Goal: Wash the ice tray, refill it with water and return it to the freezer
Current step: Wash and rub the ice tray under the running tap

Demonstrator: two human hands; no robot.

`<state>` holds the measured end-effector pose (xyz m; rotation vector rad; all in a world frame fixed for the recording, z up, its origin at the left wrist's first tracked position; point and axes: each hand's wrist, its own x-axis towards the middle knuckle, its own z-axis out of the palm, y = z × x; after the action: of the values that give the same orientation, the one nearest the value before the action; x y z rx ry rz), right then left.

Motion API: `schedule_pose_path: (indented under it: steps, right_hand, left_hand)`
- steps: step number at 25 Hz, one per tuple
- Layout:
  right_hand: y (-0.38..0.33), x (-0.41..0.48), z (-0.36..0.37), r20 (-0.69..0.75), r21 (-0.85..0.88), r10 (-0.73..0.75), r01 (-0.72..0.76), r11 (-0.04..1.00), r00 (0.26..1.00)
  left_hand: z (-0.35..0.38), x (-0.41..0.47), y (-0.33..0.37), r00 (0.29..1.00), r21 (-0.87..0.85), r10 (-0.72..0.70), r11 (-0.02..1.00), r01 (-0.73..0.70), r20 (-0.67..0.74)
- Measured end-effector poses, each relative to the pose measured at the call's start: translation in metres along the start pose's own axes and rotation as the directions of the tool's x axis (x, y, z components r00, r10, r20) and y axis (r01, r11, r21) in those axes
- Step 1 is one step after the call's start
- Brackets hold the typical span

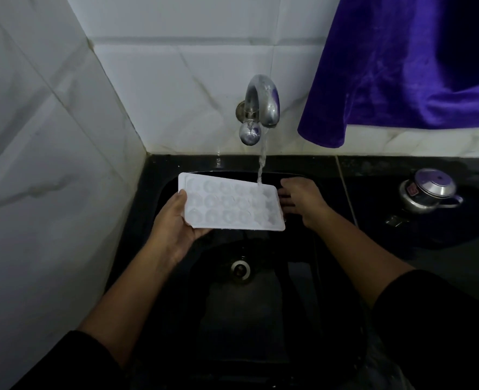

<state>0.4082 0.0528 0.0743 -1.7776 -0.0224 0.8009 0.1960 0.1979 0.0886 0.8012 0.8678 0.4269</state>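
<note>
While water runs from the tap, the ice tray is held over the far half of the sink, cavities up, long axis roughly 9 to 3 o'clock, with the right end swung slightly toward 4.

Stream: lands on the tray at about 2 o'clock from its centre, close to the far long edge and the right short edge. The cavities there look blurred by water.

Left hand: grips the tray's 9 o'clock short edge, thumb on the top face, fingers curled beneath.

Right hand: at 3 o'clock of the tray, fingers loosely extended and spread toward the right short edge. Cannot tell whether they touch it.

Edges: the far left corner of the tray overlaps the sink's far rim in this view. The near long edge hangs over the dark basin.

Drain: at 6 o'clock of the tray, well below it. The basin continues toward 6 between both forearms.

Surroundings: a tiled wall stands at 9 o'clock, near the sink's left rim. The dark counter lies at 3 o'clock and carries a small metal pot, well apart from the right hand. A purple cloth hangs at 1 o'clock, beside the tap.
</note>
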Motion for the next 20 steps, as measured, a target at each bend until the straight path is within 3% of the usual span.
schedule_pose_path:
  steps: [5, 12, 20]
  right_hand:
    - [-0.057, 0.017, 0.024, 0.111, -0.064, -0.119, 0.127, 0.990, 0.987]
    - [-0.088, 0.052, 0.051, 0.162, -0.026, -0.033, 0.038, 0.999, 0.986]
    - [-0.094, 0.047, 0.037, 0.310, 0.024, -0.015, 0.008, 1.000, 0.951]
  left_hand:
    - [-0.031, 0.024, -0.015, 0.993, -0.182, -0.098, 0.977, 0.108, 0.064]
    - [-0.036, 0.046, -0.046, 0.975, -0.280, -0.158, 0.940, 0.197, 0.153]
    - [-0.038, 0.051, -0.057, 0.972, -0.336, -0.196, 0.914, 0.228, 0.128]
